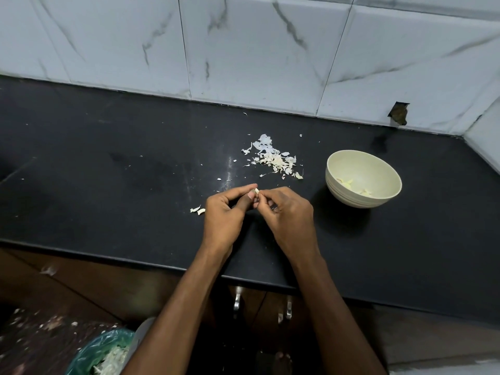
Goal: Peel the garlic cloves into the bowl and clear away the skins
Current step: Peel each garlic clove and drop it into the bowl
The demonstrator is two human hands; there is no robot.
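We peeled one garlic clove over the table.
Left hand and right hand both pinched it; best to strip skin gently, near the bowl.

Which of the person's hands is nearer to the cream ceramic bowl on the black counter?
The right hand is nearer; the cream ceramic bowl sits just beyond it to the right. The left hand lies farther left, and both hands pinch one garlic clove.

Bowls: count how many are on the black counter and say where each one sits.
1. The bowl stands on the counter, right of the skins and both hands. None seems hidden.
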